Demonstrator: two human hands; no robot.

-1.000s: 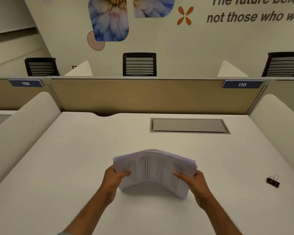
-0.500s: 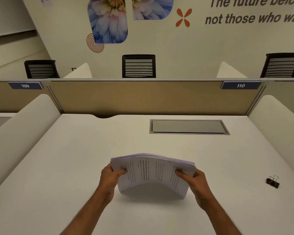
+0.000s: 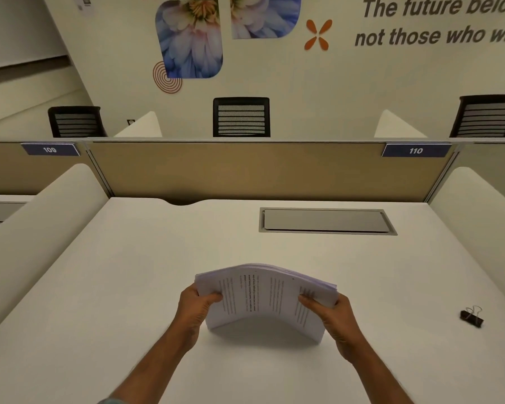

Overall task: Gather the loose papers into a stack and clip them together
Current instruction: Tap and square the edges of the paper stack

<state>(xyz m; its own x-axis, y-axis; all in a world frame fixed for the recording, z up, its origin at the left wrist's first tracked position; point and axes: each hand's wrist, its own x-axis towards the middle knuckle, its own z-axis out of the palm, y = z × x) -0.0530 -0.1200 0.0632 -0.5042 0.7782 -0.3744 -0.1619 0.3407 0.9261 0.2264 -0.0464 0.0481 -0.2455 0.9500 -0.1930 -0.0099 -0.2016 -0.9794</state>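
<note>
A stack of printed white papers (image 3: 263, 298) stands on its lower edge on the white desk (image 3: 129, 272), bowed upward in the middle. My left hand (image 3: 194, 310) grips its left side, thumb on the front sheet. My right hand (image 3: 336, 319) grips the right side the same way. A black binder clip (image 3: 472, 317) with silver wire handles lies on the desk far to the right, apart from both hands.
A grey cable hatch (image 3: 325, 220) is set into the desk behind the papers. A tan partition (image 3: 236, 170) closes the back, and padded white dividers (image 3: 38, 220) flank both sides. Black chairs (image 3: 241, 118) stand beyond the partition.
The bow in the stack has flattened a little and its top edge has sunk lower. Both hands keep their grip in nearly the same place.
</note>
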